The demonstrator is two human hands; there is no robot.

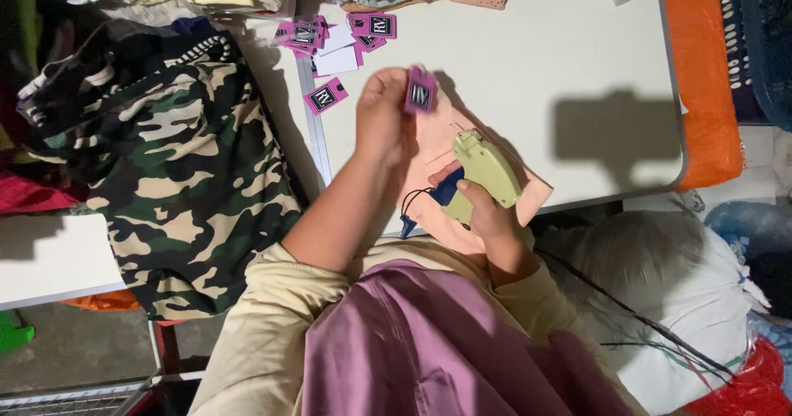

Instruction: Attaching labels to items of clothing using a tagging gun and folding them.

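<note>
A: Currently, lower centre of the frame: what is the right hand holding?

B: It grips the handle of a pale green tagging gun, fingers wrapped closed around it. The needle end points toward upper left, over a peach garment lying on the white table.

A: And the left hand?

B: Just above the gun, centre frame. It pinches a pink tag between fingertips, held clear of the garment.

A: Where is the remaining stock?

B: Loose pink tags lie scattered at upper centre, one apart near the table's left edge. A camouflage cloth hangs at left.

A: Failure modes?

B: In my judgement: the needle sits close to the left fingers, so a misaligned feed could prick them. A tilted tag could miss the needle. Garment slack near the table edge could shift, placing the fastener through the wrong layer
</note>
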